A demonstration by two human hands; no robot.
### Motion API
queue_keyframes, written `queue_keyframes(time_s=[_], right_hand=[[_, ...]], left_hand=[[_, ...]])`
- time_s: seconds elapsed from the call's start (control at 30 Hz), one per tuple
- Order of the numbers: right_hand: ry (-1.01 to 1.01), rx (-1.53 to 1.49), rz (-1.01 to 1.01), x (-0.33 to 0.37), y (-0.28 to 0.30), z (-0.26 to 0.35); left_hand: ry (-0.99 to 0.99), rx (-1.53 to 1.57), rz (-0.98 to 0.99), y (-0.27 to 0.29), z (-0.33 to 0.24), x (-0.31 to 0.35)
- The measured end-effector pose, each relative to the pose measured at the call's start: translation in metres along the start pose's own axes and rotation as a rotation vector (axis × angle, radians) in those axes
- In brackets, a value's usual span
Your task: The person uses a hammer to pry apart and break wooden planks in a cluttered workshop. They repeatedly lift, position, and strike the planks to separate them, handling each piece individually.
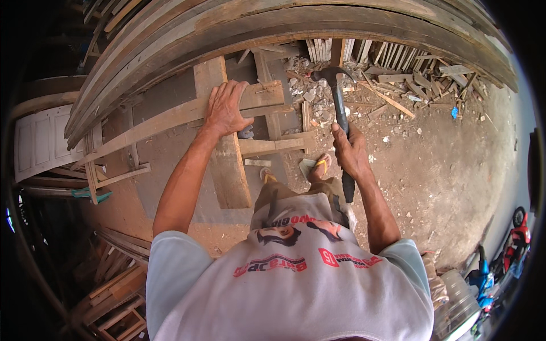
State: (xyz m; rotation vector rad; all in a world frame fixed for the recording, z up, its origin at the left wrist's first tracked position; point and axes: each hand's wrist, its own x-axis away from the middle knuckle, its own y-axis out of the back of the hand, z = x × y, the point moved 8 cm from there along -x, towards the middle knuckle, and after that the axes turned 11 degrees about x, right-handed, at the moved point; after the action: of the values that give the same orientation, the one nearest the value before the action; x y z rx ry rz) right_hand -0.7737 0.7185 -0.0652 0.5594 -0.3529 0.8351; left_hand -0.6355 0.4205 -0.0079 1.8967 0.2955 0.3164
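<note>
My right hand (351, 152) is closed round the dark handle of a claw hammer (339, 105). The hammer's metal head points away from me, above the littered ground. My left hand (226, 108) grips a long wooden plank (162, 122), its fingers over the far side and the thumb spread toward me. Under that plank, a wider board (232, 179) crosses at an angle and reaches back toward me. The plank's right end (261, 95) carries a thin, nail-like piece, too small to make out surely. A shorter wooden piece (272, 146) joins the board at its right.
Long stacked timbers (284, 28) curve across the far side. Wood scraps (421, 85) and rubble lie on the ground to the right. A white panelled door (45, 139) leans at the left, above more stacked wood (116, 301). A red motorbike (516, 238) stands at the right edge.
</note>
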Motion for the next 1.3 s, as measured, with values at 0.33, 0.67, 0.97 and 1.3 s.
queue_keyframes(time_s=[0.33, 0.67, 0.97, 1.3], right_hand=[[-0.025, -0.079, 0.162, -0.003, -0.051, -0.012], [0.238, -0.66, -0.209, 0.004, -0.008, 0.034], [0.028, -0.401, 0.04, -0.003, -0.025, 0.011], [-0.137, -1.268, 0.141, -0.018, -0.043, -0.03]], left_hand=[[-0.01, 0.006, -0.026, 0.001, -0.004, 0.001], [0.002, 0.001, -0.022, 0.002, -0.002, -0.001], [0.02, 0.006, -0.02, 0.003, 0.002, 0.001], [0.011, 0.033, -0.004, 0.001, -0.002, 0.005]])
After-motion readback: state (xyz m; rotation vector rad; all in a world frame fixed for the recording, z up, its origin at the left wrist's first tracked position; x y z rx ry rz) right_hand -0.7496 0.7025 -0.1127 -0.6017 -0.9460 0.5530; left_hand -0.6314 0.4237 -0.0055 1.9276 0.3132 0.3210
